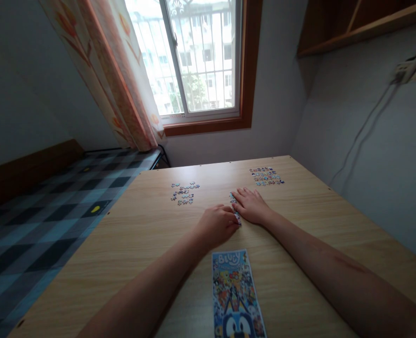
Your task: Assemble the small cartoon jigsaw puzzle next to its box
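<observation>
Card [236, 286] on tbl [140, 230] — L pcs [185, 202] & R pcs [266, 178] behind.

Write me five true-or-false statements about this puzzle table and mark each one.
1. The left hand and the right hand are both at the narrow strip of puzzle pieces. True.
2. The Bluey picture lies beyond both hands, towards the window. False: it lies on the near side of both hands.
3. Two other groups, a left group and a right group, lie farther from the camera than the strip's near end. True.
4. The curtain covers the whole window. False: it hangs at the left side, and much of the glass shows.
5. The bed cloth is plain white. False: it is checked in blue, grey and dark tones.
</observation>
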`<state>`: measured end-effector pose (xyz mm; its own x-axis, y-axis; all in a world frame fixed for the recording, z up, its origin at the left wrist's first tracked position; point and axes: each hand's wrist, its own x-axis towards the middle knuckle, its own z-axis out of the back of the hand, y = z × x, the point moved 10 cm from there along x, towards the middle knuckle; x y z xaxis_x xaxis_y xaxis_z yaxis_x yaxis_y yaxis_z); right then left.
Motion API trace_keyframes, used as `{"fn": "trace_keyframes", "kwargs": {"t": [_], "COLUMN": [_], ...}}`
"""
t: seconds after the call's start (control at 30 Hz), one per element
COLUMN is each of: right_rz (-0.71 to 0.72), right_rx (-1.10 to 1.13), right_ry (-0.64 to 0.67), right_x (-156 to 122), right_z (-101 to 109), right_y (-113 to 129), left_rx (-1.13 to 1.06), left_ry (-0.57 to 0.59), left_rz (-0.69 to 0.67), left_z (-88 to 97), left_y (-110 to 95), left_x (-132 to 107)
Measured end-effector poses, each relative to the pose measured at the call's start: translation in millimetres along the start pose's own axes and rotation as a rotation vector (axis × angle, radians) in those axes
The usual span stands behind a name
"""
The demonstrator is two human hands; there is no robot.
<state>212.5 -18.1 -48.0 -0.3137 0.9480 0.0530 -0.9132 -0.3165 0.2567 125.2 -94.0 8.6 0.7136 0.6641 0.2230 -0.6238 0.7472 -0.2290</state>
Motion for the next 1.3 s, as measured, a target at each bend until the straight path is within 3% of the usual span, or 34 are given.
{"fn": "trace_keyframes", "kwargs": {"t": [0.4,0.67,0.87,1.3], "right_rz": [0.003,-0.003,-0.003,0.005], "right_rx": [-0.011,-0.006,-0.004,-0.003], "right_ry": [-0.006,-0.004,0.001,-0.002], "right_x": [1.8,1.9,1.0,-0.1], "right_z": [-2.3,-3.6,-1.9,0.3], "right_y": [-1.4,-2.9,-1.9,0.1], "left_rx": [0.013,-0.009,-0.028,0.010], "left_ry": [0.026,-0.032,-0.004,-0.013], "left_rz": [-0.002,0.028,-0.058,-0.060], "left_z": [-5.1,3.4,1.0,0.8], "left_y": [0.7,5.1,-1.4,-2.1], "left_x": [1.2,0.5,0.4,1.2]}}
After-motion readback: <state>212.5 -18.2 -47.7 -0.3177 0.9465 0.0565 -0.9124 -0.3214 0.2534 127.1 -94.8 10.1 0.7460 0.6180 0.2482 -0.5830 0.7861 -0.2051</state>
